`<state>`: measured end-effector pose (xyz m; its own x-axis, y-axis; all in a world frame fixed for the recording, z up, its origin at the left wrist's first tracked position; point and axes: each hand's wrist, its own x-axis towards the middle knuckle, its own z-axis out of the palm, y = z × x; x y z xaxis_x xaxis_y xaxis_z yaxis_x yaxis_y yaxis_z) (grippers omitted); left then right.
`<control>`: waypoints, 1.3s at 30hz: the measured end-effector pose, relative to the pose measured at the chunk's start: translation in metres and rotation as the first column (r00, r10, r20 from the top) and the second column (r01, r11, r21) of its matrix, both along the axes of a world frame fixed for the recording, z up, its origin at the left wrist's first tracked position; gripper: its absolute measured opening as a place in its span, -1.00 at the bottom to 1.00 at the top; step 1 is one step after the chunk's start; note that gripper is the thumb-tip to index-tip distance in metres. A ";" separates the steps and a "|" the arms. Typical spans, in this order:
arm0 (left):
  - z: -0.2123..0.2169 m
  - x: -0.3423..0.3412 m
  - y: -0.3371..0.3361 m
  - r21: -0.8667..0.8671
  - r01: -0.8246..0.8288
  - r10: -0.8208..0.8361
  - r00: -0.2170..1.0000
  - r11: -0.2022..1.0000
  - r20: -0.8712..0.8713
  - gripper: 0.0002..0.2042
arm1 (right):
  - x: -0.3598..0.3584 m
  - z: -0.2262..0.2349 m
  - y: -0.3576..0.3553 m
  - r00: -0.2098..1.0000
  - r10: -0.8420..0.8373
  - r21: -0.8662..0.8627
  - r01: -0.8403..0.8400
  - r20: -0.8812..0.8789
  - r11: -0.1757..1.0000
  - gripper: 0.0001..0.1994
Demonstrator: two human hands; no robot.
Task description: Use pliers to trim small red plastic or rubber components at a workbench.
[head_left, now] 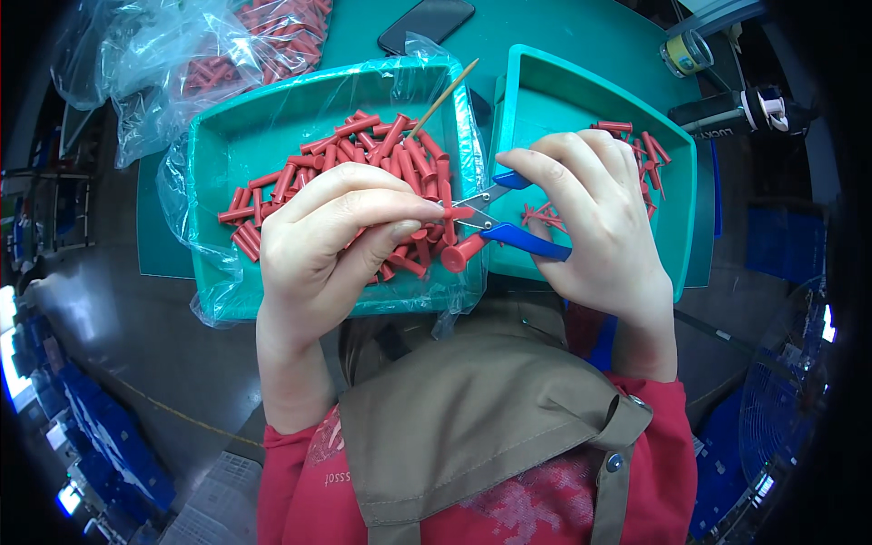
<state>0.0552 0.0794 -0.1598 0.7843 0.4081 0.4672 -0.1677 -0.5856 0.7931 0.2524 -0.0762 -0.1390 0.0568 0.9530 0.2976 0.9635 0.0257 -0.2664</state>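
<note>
Red plastic pegs (363, 173) filled the left tray (218, 136), one pinched in the left hand (331, 232) at the blue-handled snips (509, 227) gripped by the right hand (599, 218); only a few lay in the right tray (545, 91).

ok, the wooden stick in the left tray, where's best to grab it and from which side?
Probably the free upper end of the stick, coming from above and to the right. It leans tilted over the left tray's back rim, the tip pointing up-right in open air. Its lower end is buried among the red parts, and both hands work lower in the picture, so that end is crowded.
</note>
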 end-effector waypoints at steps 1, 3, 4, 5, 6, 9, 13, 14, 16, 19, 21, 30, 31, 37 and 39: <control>0.000 0.000 0.000 0.012 0.000 0.000 1.000 1.000 0.002 -0.90 | 0.000 0.000 0.000 1.000 0.001 0.000 -0.001 0.000 1.000 -0.45; 0.001 -0.001 0.000 0.020 0.004 -0.004 1.000 1.000 0.000 -0.90 | 0.000 0.000 0.000 0.999 0.008 0.019 -0.009 0.033 1.000 -0.44; 0.001 -0.001 0.001 0.028 0.008 -0.008 1.000 1.000 -0.004 -0.89 | 0.000 0.000 0.000 0.999 0.008 0.020 -0.008 0.034 1.000 -0.44; 0.001 -0.001 0.001 0.028 0.008 -0.007 1.000 1.000 -0.005 -0.89 | -0.001 0.000 0.000 1.000 0.008 0.020 -0.009 0.028 1.000 -0.46; 0.001 0.000 0.001 0.032 0.004 -0.004 1.000 0.999 0.000 -0.90 | -0.001 0.000 0.000 1.000 0.009 0.021 -0.009 0.022 1.000 -0.47; 0.002 0.000 -0.001 0.024 -0.009 0.009 1.000 1.000 0.011 -0.90 | -0.001 0.001 -0.001 1.000 -0.016 -0.003 0.016 0.000 1.000 -0.47; 0.001 0.001 -0.003 0.023 -0.029 0.028 0.999 0.999 0.029 -0.92 | -0.001 0.004 -0.001 1.000 -0.012 0.004 0.012 0.002 1.000 -0.49; 0.001 0.001 -0.003 0.023 -0.028 0.027 0.999 0.999 0.029 -0.92 | -0.001 0.004 -0.001 1.000 -0.009 0.011 0.009 0.009 1.000 -0.51; 0.001 0.002 -0.002 0.059 -0.016 0.013 0.998 0.998 0.054 -0.91 | -0.002 0.004 -0.001 1.000 -0.007 0.018 0.006 0.016 1.000 -0.54; 0.005 0.002 -0.004 -0.015 -0.018 0.019 0.998 1.000 0.053 -0.83 | -0.003 -0.003 -0.004 1.000 -0.020 -0.003 0.020 0.020 1.000 -0.57; 0.007 0.002 -0.002 0.005 -0.016 0.015 0.999 1.000 0.042 -0.83 | -0.003 -0.005 -0.003 0.999 0.019 -0.060 -0.022 -0.049 0.998 -0.60; 0.007 -0.003 0.003 0.034 0.033 -0.032 0.999 0.999 -0.023 -0.85 | 0.032 -0.002 -0.005 0.968 0.071 -0.114 -0.101 -0.241 0.988 -0.50; 0.008 -0.002 0.002 0.025 0.036 -0.035 0.998 0.999 -0.042 -0.89 | 0.034 -0.002 -0.006 0.947 0.127 -0.128 -0.171 -0.297 0.977 -0.50; 0.010 -0.001 0.000 0.013 0.106 -0.105 0.992 0.994 -0.071 -0.88 | 0.029 -0.006 -0.001 0.926 0.168 -0.145 -0.228 -0.339 0.963 -0.50; 0.009 -0.002 -0.001 0.000 0.106 -0.106 0.992 0.994 -0.071 -0.88 | 0.029 -0.006 0.001 0.927 0.176 -0.147 -0.235 -0.332 0.961 -0.50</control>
<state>0.0535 0.0784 -0.1504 0.8544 0.3189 0.4103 -0.1724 -0.5708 0.8028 0.2809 -0.0756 -0.1446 -0.0839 0.9894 0.1181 0.8091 0.1369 -0.5715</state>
